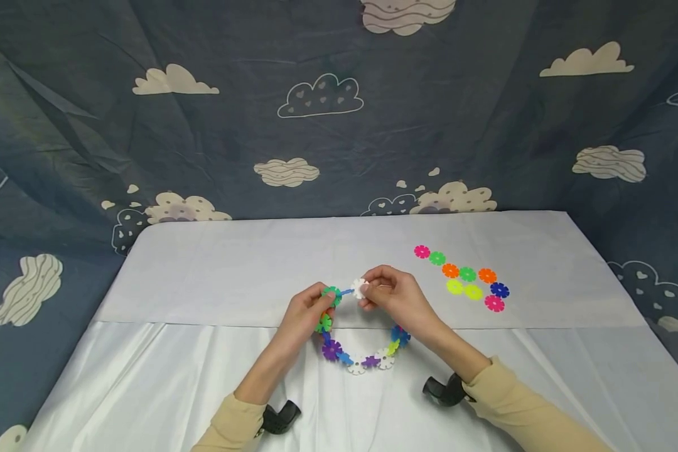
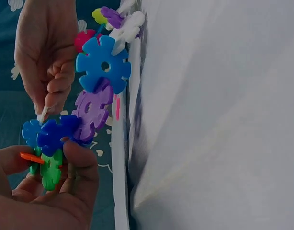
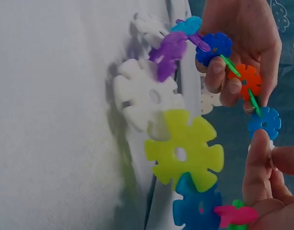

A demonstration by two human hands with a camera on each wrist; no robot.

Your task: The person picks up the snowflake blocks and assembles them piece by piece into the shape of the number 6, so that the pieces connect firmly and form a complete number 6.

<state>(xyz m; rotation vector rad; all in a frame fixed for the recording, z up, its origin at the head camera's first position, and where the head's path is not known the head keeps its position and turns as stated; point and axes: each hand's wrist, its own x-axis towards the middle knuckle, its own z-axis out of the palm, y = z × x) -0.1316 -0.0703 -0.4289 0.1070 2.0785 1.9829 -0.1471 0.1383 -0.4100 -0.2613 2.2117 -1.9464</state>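
Note:
A chain of colourful flower-shaped interlocking discs hangs as a loop between the hands, with a purple disc (image 1: 331, 349) and a white disc (image 3: 140, 93) low in it. My left hand (image 1: 305, 311) pinches a green disc (image 1: 332, 295) at the loop's upper left. My right hand (image 1: 398, 298) pinches another white disc (image 1: 358, 288) between thumb and fingers. Between them, a blue disc (image 3: 264, 123) seen edge-on in the head view meets both. In the right wrist view, a yellow disc (image 3: 185, 149) and a pink disc (image 3: 235, 215) run toward the right palm; fingers hide how that side ends.
Loose discs, among them an orange disc (image 1: 487, 275) and a dark blue disc (image 1: 500, 290), lie on the white-covered table (image 1: 231, 270) right of the hands. Black wrist mounts (image 1: 281, 417) sit below both sleeves. A cloud-patterned curtain (image 1: 231, 138) stands behind the table.

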